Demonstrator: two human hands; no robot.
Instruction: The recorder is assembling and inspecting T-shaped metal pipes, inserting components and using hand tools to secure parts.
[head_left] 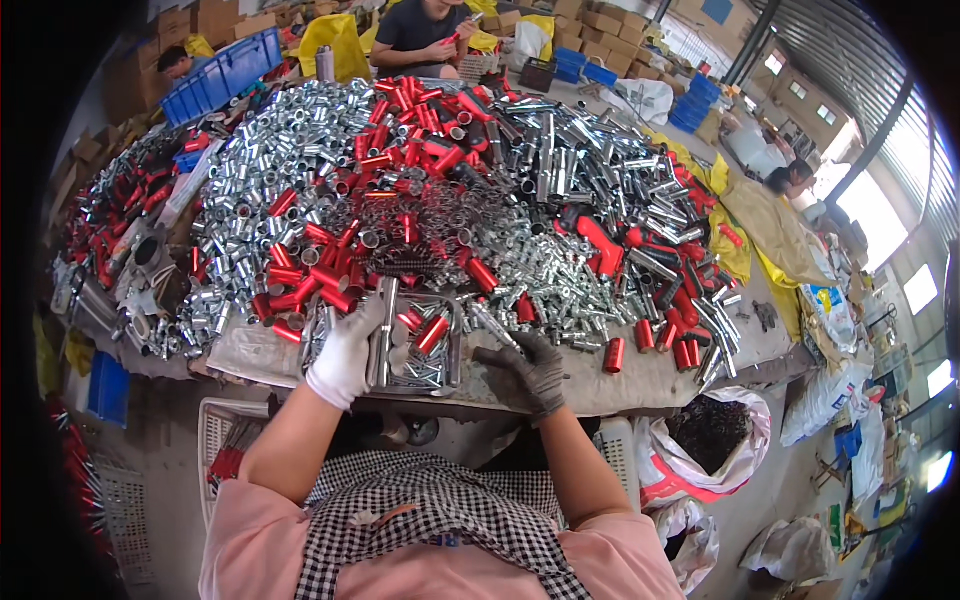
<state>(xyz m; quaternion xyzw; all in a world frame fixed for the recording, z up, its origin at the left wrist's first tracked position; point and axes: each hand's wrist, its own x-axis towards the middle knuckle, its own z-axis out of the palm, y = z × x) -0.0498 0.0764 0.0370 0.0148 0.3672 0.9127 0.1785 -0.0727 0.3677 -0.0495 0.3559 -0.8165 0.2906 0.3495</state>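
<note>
My left hand, in a white glove, is closed around an upright shiny metal tube at the near edge of the table. That tube stands over a small metal tray holding red caps and small metal parts. My right hand, in a dark grey glove, rests on the table just right of the tray. Its fingers touch a slim metal tube lying on the table; I cannot see a firm grip. Beyond both hands spreads a big heap of silver metal tubes and red caps.
The table is piled with parts to its far edge. A person sits across it; another person is at the right. A white sack of dark springs stands at the floor right, white baskets left, blue crates behind.
</note>
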